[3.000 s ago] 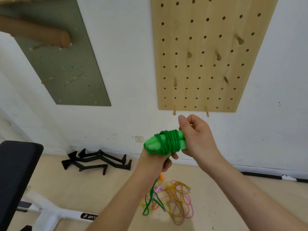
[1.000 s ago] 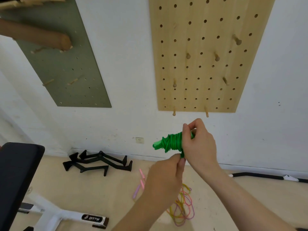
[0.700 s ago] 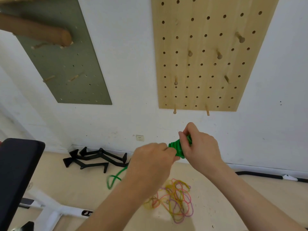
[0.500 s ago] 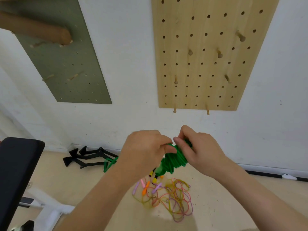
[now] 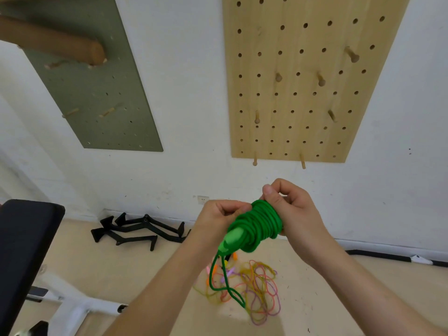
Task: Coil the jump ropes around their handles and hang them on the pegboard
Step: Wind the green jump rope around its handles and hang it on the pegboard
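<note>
1. Compared with half a second ago, both hands are sitting slightly higher and further right. The bright green jump rope [image 5: 260,223] is showing far more of its coil, which is now facing the camera instead of being hidden between the knuckles.
2. The right hand [image 5: 294,214] is gripping the right end of the wound bundle. Its fingers are curling round that end and the thumb is pressing down on top of the wraps.
3. The left hand [image 5: 219,218] is closing into a loose fist against the upper left edge of the coil and pinching cord there. Its own fingers are hiding which strand it has.
4. The green jump rope is hanging in mid-air between the two hands, in front of the white wall and below the pale wooden pegboard with round holes [image 5: 303,93], well apart from it.
5. A light green plastic handle end [image 5: 232,238] is poking out of the coil, pointing down and left. A thin loose loop of green cord [image 5: 218,280] is dangling beneath it.
6. A tangled heap of thin multicoloured ropes [image 5: 257,289] is lying on the light floor under the hands.
7. Two short wooden pegs [image 5: 254,161] are sticking out along the pegboard's bottom edge, above the hands.
8. An olive-green pegboard panel [image 5: 97,93] is hanging further left, with a thick round wooden dowel [image 5: 55,46] jutting across it.
9. A black padded bench [image 5: 24,251] is filling the left edge, and black metal bar handles [image 5: 138,230] are lying on the floor by the wall.
</note>
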